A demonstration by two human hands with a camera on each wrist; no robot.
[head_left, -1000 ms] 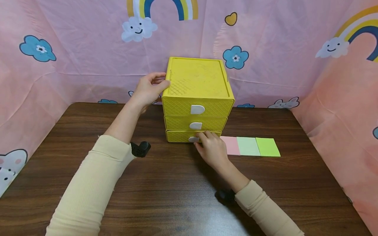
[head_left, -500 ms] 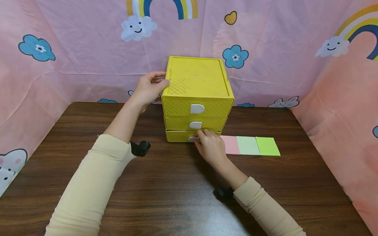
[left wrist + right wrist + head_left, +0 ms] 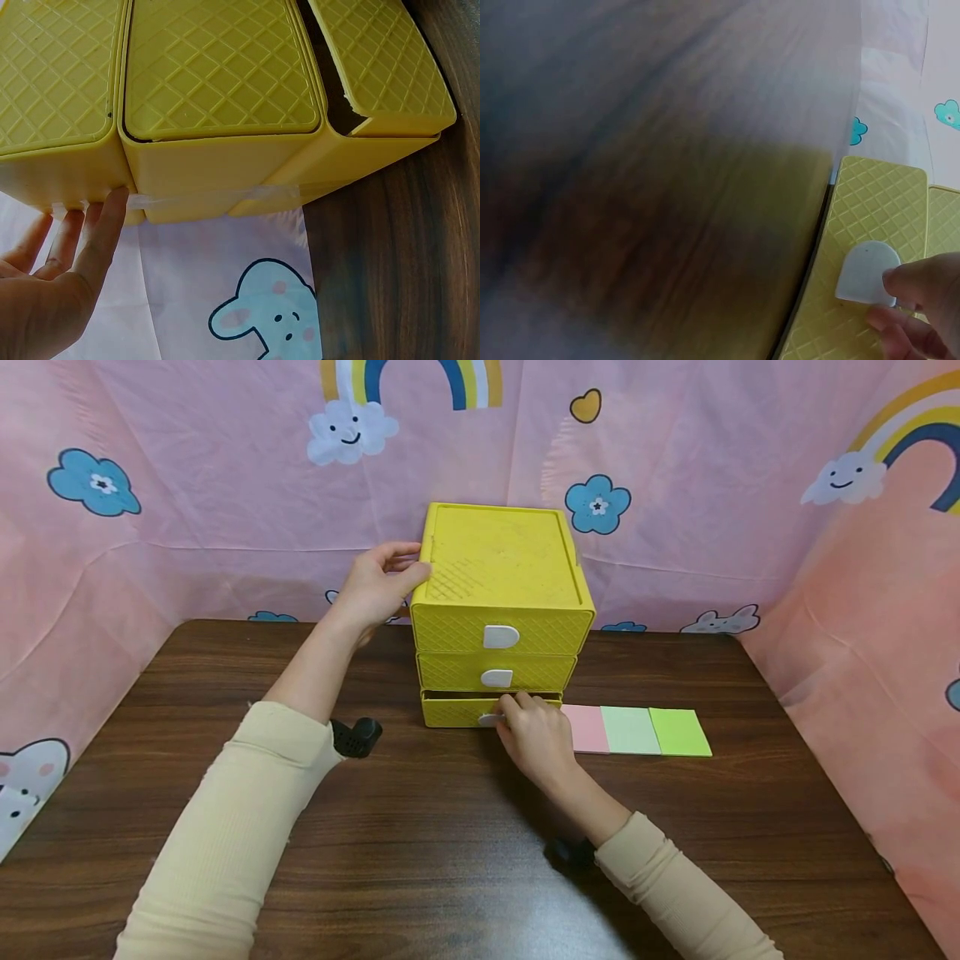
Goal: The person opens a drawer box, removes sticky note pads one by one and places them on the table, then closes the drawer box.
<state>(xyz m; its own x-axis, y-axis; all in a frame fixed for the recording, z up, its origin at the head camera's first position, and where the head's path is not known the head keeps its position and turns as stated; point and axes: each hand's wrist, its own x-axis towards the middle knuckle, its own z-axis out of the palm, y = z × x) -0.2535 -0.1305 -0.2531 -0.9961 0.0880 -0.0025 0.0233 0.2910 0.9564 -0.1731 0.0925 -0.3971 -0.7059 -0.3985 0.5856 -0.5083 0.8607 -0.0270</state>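
Observation:
A yellow drawer cabinet (image 3: 498, 556) with three stacked drawers and white handles stands at the back of the table. The left hand (image 3: 378, 585) steadies its left side, thumb at the top edge; in the left wrist view the left hand's fingers (image 3: 105, 232) lie fairly straight against the side wall. Low at the front, the right hand (image 3: 536, 735) pinches the white handle (image 3: 868, 274) of the bottom drawer (image 3: 453, 710). That drawer is slightly pulled out, with a dark gap (image 3: 337, 105) above its front. The upper two drawers are closed. What the bottom drawer contains is hidden.
Right of the cabinet lie pink (image 3: 588, 728), pale green (image 3: 630, 731) and bright green (image 3: 678, 732) paper squares in a row on the dark wooden table (image 3: 420, 843). A pink patterned cloth (image 3: 247, 502) hangs behind and at the sides.
The bottom drawer has come out a little toward the person, and a gap now shows above its front. The right hand's grip has settled on the handle. The left hand stays put.

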